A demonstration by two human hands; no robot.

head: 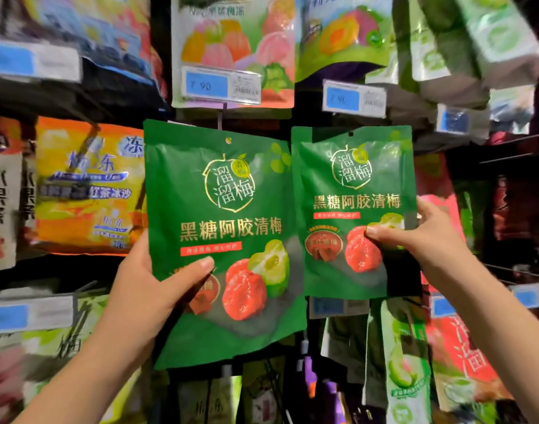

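Observation:
Two matching green snack pouches with gold lettering and pictures of red and green plums are held up in front of a shop rack. My left hand (pixel 158 286) grips the left pouch (pixel 222 215) at its lower left edge, thumb across the front. My right hand (pixel 421 234) pinches the right pouch (pixel 353 191) at its right edge, thumb on the front near the plum picture. The pouches sit side by side, nearly touching, and the right one looks a little farther away.
Hanging snack bags fill the rack behind: a pastel fruit-jelly bag (pixel 231 41) above, an orange bag (pixel 87 185) at left, green and red bags (pixel 415 362) at lower right. Blue price tags (pixel 222 85) stick out on hooks above the pouches.

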